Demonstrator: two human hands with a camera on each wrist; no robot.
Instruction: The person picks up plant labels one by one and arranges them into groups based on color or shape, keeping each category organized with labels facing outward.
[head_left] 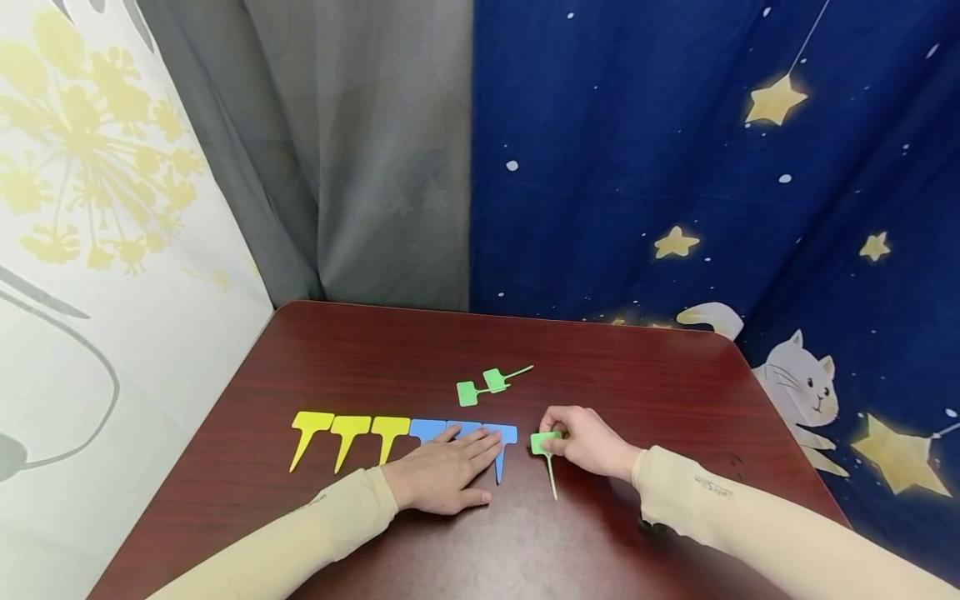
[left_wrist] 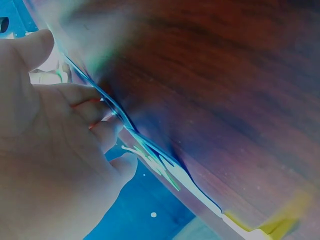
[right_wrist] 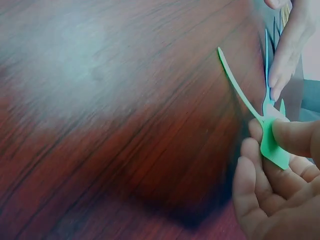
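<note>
My right hand (head_left: pixel 588 439) pinches a green T-shaped plant label (head_left: pixel 540 444) by its wide head, its thin stem pointing toward me. In the right wrist view the thumb presses on the green head (right_wrist: pixel 272 147) against the fingers. My left hand (head_left: pixel 444 473) lies with straight fingers over the blue plant labels (head_left: pixel 506 434), touching their heads and covering part of them. Left of these, three yellow plant labels (head_left: pixel 312 422) continue the same row, heads side by side; my left hand and sleeve cover part of the nearest one.
Two more green labels (head_left: pixel 467 394) lie farther back on the dark red-brown table (head_left: pixel 600 358), one overlapping the other's stem. Behind the table's far edge hang a grey curtain (head_left: pixel 390 167) and a blue star-patterned curtain (head_left: pixel 600 167).
</note>
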